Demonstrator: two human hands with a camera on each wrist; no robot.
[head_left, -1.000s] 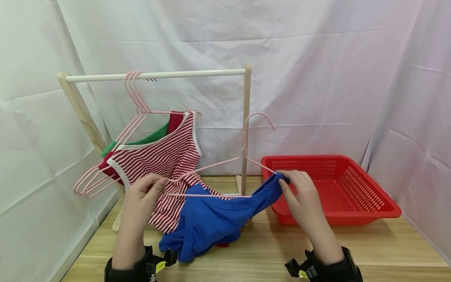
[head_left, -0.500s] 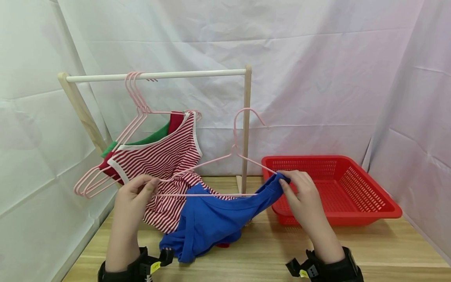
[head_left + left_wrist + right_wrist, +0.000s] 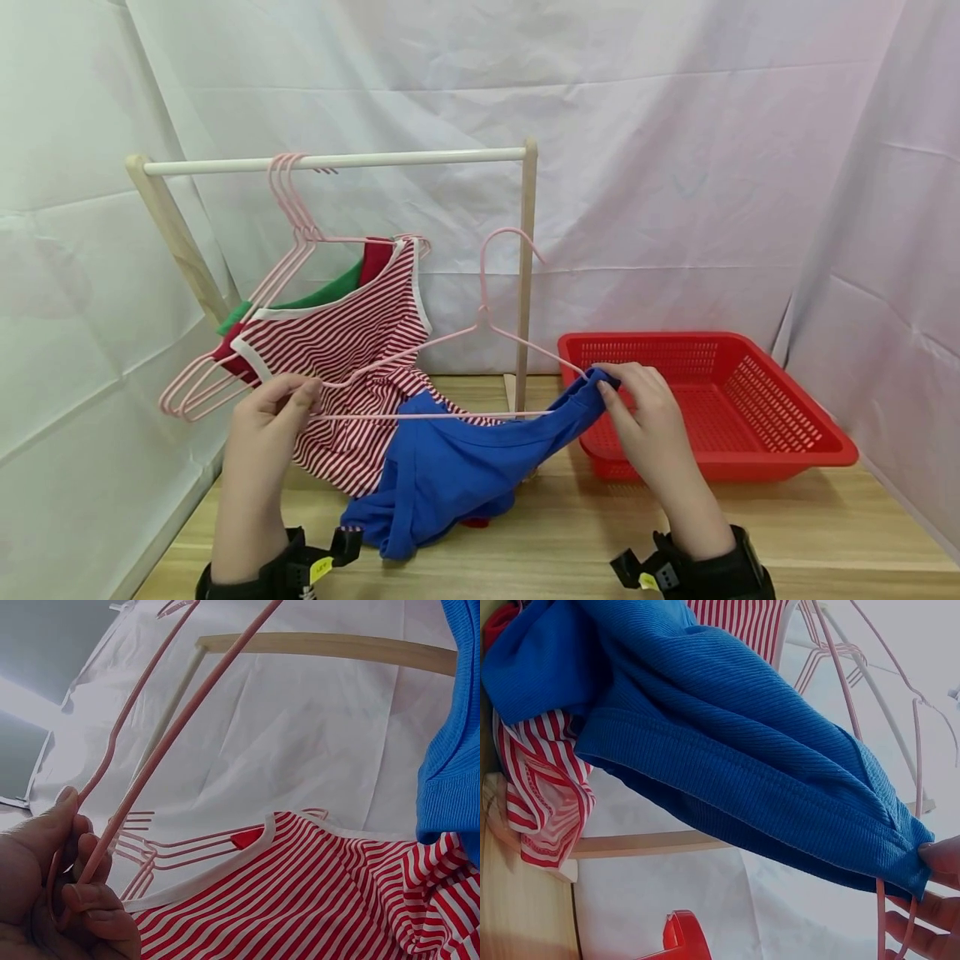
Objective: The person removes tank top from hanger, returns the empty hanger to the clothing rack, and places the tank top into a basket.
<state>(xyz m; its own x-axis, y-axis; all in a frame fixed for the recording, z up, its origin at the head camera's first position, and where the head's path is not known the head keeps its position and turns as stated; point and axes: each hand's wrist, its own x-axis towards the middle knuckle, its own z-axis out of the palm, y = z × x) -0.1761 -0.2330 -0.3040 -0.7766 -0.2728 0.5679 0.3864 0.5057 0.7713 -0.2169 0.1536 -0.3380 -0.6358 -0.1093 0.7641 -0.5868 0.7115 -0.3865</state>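
Hanger point(image 3: 483, 315) of thin pink wire was held up by a person's two bare hands above a wooden worktop point(image 3: 577, 542), hook upward and clear of the rack's rail. The left hand point(image 3: 262, 417) grasped its bare left end, thumb and fingers curled round both wires. The right hand point(image 3: 647, 417) pinched a blue top point(image 3: 450, 467) at its shoulder, thumb on the cloth, where the hanger's right end ran through the fabric. From that shoulder the blue top sagged down to the left, below the hanger's bottom wire, its loose folds bunched low in front of a striped top; whether those folds touched the worktop could not be told.

Behind and to the left stood a rack point(image 3: 412, 157) with a white rail and wooden posts. Pink hangers point(image 3: 302, 232) hung close together on the rail, carrying the red-and-white striped top point(image 3: 337, 333) at the front, with dark red cloth point(image 3: 377, 260) and green cloth point(image 3: 322, 293) showing behind it. A red plastic basket point(image 3: 738, 468) with slotted sides sat on the worktop at right, just beyond the right hand. Black straps point(image 3: 712, 579) circled both wrists. White sheeting point(image 3: 675, 167) enclosed the back and sides.
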